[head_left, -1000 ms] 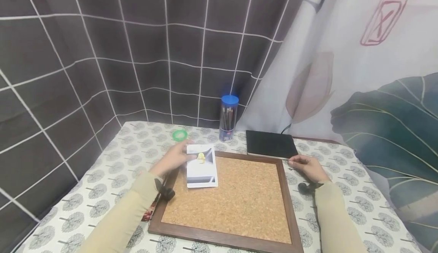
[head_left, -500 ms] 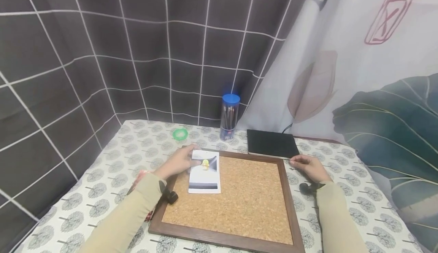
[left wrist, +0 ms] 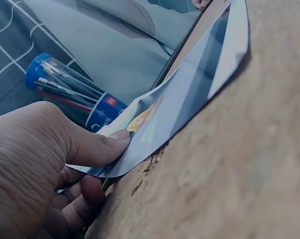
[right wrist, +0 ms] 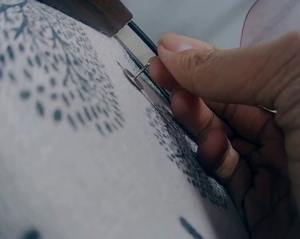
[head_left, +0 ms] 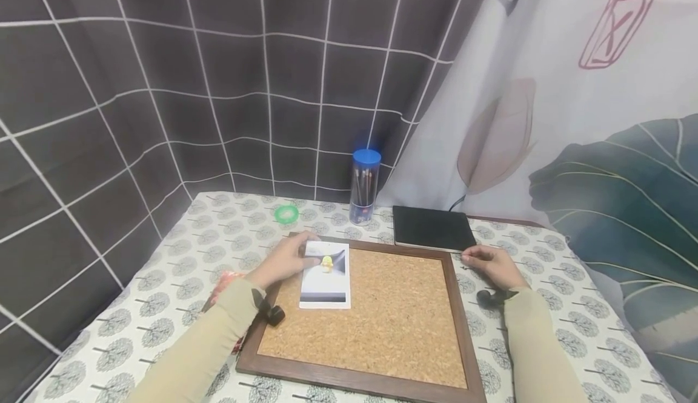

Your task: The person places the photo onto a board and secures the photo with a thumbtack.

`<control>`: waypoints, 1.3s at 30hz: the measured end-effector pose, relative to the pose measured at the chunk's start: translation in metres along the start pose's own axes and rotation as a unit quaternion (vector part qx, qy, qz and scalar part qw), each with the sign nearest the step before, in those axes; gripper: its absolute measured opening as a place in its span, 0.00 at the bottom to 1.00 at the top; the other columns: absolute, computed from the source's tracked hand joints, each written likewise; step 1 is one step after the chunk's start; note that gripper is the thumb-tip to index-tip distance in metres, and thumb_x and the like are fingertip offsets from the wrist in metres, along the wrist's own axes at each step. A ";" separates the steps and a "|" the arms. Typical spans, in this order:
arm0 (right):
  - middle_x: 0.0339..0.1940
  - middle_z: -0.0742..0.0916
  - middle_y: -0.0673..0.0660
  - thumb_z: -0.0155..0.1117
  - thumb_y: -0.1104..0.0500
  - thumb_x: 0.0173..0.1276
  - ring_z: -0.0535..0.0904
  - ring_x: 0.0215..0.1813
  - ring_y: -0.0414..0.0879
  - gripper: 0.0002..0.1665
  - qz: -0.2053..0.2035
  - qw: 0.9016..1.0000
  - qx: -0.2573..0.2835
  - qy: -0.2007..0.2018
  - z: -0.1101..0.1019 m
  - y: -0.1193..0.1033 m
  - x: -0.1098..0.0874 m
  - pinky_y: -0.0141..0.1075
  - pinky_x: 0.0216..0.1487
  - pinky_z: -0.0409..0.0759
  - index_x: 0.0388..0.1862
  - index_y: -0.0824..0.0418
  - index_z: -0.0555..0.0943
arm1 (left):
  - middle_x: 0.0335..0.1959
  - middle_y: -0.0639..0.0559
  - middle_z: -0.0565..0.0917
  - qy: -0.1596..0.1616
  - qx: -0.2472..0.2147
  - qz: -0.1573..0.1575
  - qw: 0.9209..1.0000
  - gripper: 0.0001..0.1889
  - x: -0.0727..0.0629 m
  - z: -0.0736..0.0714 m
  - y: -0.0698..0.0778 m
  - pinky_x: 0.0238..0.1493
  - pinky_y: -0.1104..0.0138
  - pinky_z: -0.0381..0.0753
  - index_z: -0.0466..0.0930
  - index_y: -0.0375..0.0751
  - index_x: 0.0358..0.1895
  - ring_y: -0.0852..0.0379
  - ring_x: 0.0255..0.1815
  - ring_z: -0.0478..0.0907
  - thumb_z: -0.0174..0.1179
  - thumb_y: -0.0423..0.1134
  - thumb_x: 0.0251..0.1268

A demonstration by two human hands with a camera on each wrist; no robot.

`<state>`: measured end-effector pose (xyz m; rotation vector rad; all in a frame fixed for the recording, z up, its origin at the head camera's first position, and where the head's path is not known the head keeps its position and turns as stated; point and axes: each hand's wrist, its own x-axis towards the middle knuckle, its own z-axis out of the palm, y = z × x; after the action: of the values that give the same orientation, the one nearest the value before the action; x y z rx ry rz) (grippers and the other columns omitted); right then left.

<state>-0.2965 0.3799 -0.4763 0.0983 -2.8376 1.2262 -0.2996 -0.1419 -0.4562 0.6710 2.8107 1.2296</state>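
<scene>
My left hand (head_left: 286, 260) holds a photo card (head_left: 327, 291) by its left edge, thumb on top. The card has a small yellow figure near its upper middle. It lies over the upper left of a wood-framed cork board (head_left: 382, 324), and in the left wrist view the card (left wrist: 189, 74) bends up from the cork surface. At the board's upper right corner my right hand (head_left: 493, 266) is low over the cloth. Between thumb and forefinger it pinches the pin of a flat-headed metal thumbtack (right wrist: 133, 79), whose head is close to the cloth.
A clear tube of pencils with a blue lid (head_left: 364, 188) stands behind the board. Right of it lies a black flat tablet-like slab (head_left: 433, 228). A green ring-shaped item (head_left: 286, 214) sits at back left. Something red (head_left: 226, 283) shows partly under my left forearm.
My left hand has moved the card a little right and toward me, over the cork. The right hand stays at the board's corner, nearly still.
</scene>
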 end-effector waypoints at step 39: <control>0.45 0.90 0.53 0.71 0.49 0.68 0.75 0.44 0.22 0.17 -0.079 0.985 0.005 0.151 -0.001 0.000 -0.005 0.25 0.50 0.71 0.44 0.62 0.88 | 0.59 0.44 0.80 0.006 0.095 0.027 0.995 0.26 -0.003 0.005 0.007 0.67 0.47 0.71 0.81 0.41 0.57 0.43 0.62 0.75 0.72 0.48 0.58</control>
<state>-0.2915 0.3804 -0.4760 0.1231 -2.5127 1.1161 -0.2936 -0.1356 -0.4554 0.7529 2.9641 0.9821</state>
